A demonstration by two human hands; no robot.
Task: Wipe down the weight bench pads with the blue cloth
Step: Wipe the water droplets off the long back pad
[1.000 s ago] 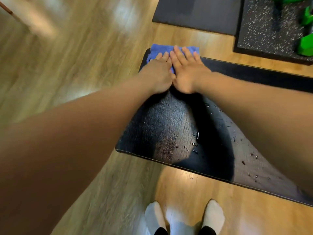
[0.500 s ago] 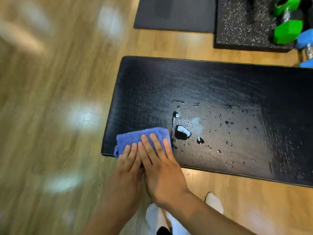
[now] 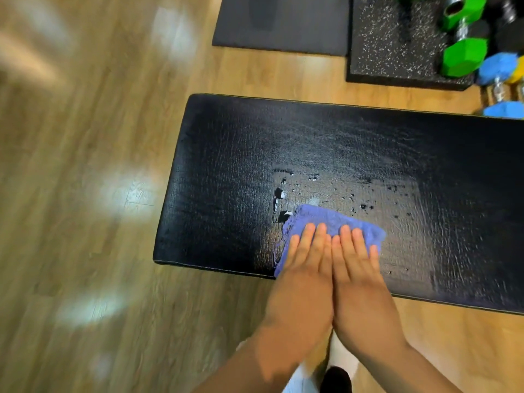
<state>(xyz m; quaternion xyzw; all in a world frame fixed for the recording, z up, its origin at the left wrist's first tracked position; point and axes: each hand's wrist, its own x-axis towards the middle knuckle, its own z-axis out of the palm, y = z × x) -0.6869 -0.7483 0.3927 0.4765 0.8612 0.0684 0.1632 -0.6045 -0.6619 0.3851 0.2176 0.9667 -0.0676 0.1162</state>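
Both hands, the left hand (image 3: 304, 268) and right hand (image 3: 358, 270), lie flat with fingers spread, pressing the folded, fuzzy blue cloth (image 3: 329, 222) onto the near edge of the bench pad (image 3: 312, 154), a long black rectangle of crackled, glossy vinyl. Water droplets (image 3: 351, 198) bead just beyond the cloth.

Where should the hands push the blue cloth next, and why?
Probably away from the body and a little to the right. Both hands, left hand and right hand, lie flat on the blue cloth near the bench pad's near edge, and wet drops still sit just beyond the cloth.
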